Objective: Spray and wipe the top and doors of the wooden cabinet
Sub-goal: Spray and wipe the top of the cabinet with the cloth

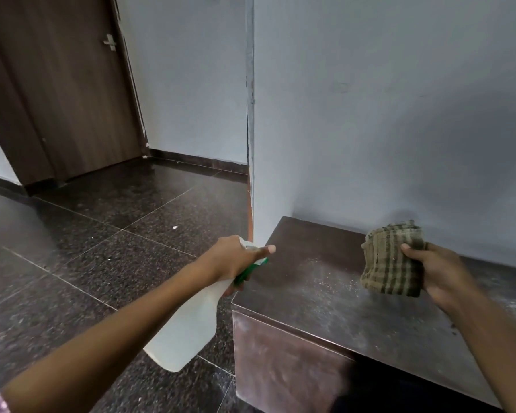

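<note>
No readable text, label, brand, number or sign appears anywhere in the view; the white spray bottle (188, 329) shows no legible printing.

- A home interior, seemingly a hallway or entry corner: a dark wood-grain door (63, 93) with a metal handle (110, 42) stands at the far left.
- Pale blue painted walls (385, 99) meet a floor of polished dark speckled tiles (102, 234), edged by a dark skirting (197, 159).
- A low wooden cabinet (340, 299) stands against the wall, its top dusty.
</note>
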A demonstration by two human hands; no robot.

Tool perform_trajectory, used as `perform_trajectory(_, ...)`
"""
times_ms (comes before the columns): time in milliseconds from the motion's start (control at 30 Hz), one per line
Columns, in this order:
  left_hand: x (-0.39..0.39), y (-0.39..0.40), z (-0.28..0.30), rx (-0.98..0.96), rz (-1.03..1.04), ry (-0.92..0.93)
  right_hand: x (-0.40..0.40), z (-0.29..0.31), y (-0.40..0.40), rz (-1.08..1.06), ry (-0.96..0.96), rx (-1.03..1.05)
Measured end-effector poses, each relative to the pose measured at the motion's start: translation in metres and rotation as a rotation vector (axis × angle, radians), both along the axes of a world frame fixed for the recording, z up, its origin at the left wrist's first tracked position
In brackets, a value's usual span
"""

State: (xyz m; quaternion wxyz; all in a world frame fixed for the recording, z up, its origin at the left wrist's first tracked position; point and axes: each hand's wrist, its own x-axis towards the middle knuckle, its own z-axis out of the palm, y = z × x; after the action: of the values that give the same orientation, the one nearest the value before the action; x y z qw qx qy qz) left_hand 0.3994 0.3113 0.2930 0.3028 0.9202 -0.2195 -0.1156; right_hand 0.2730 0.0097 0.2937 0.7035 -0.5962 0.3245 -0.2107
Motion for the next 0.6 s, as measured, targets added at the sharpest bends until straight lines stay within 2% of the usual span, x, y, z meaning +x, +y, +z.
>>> perform_trajectory(133,-0.019,-0.009,0.004,-0.023,-0.082,-0.003,-0.009,0.004,0.002,-0.018,-0.002,0.011)
perform_trajectory(267,-0.036,-0.034,0.009,-0.093,-0.079,0.105,-0.017,0.01,0.002,-0.059,-0.03,0.013)
perform_trajectory(433,-0.044,-0.062,0.009,-0.126,-0.16,0.093,-0.033,0.017,-0.004,-0.099,-0.05,-0.011)
perform_trajectory(600,-0.058,-0.078,0.008,-0.063,-0.201,0.105,-0.052,0.021,-0.012,-0.14,-0.035,-0.049)
